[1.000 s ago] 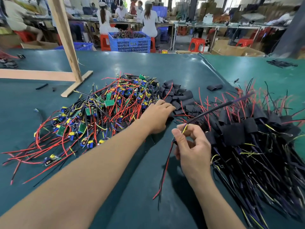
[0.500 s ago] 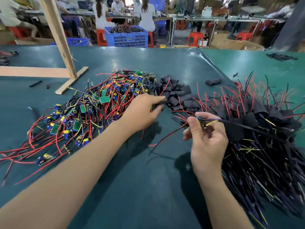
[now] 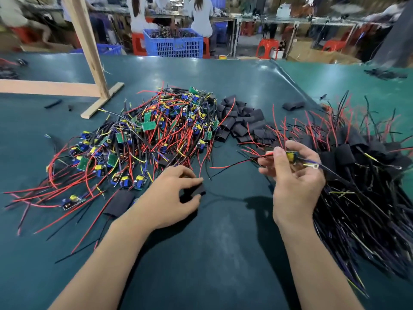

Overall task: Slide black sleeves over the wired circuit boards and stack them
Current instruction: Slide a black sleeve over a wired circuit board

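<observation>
Far off on the left: a wooden frame [image 3: 89, 61] standing on the green table [image 3: 201, 265], with a small black tube piece [image 3: 53, 104] lying near it.

Next, toward the middle: a big heap of bare circuit boards [image 3: 138, 139], green and blue and yellow, all tangled in red and black wires. At the near edge of that heap: one loose black sleeve [image 3: 118, 203], flat on the table.

Just right of that sleeve: left hand [image 3: 172, 198], fingers curled, pinching a black sleeve piece [image 3: 196, 189] between thumb and fingertips, low over the table.

Farther back, between the two big heaps: a pile of empty black sleeves [image 3: 243, 124].

Then on the right: right hand [image 3: 295, 177], lifted up, fingers curled round one wired circuit board [image 3: 292, 155] with a yellow part on it. Red wire sticking out to the left of it, dark wire trailing off to the right. Board and sleeve piece apart, not yet joined.

Rightmost: a large stack of finished sleeved boards [image 3: 362, 175], black covers piled together, wires fanning out near and far.

Way at the back, past the table: a blue crate [image 3: 174, 44], orange stools [image 3: 267, 48], and people sitting at benches, all blurry.
</observation>
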Action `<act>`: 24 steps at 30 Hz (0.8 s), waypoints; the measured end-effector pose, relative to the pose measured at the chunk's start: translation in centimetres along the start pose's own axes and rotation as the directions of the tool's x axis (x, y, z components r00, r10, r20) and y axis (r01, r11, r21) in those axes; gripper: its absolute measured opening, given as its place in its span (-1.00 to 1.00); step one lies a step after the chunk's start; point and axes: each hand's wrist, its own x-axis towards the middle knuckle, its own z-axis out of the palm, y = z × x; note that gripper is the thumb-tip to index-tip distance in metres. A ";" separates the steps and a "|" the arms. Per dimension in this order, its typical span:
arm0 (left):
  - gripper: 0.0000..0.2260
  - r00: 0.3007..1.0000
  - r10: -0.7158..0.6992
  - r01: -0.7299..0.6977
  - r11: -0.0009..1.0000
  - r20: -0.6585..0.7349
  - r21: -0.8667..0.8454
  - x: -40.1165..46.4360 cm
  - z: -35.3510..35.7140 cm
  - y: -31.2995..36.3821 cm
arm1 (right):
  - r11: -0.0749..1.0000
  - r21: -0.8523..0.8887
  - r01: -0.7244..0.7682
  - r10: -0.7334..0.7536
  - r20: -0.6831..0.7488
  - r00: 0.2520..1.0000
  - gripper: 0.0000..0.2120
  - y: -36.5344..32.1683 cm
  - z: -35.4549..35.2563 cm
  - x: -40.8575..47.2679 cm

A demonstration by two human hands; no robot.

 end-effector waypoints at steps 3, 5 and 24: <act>-0.72 1.000 0.007 -0.008 0.998 -0.018 -0.061 -0.1 -1.0 -0.5 | 1.000 -0.028 0.004 -0.003 0.044 0.999 -0.78 0.3 0.0 -0.1; -0.69 0.999 -0.015 0.011 0.996 -0.040 -0.085 0.0 -1.2 -0.4 | 0.998 -0.057 0.018 -0.013 0.082 0.997 -0.77 0.5 0.2 -0.3; -0.62 0.968 -0.130 -0.078 0.658 -0.215 -0.749 0.2 -0.7 1.4 | 0.987 0.163 -0.016 0.039 -0.135 0.990 -0.81 -0.4 0.2 -0.1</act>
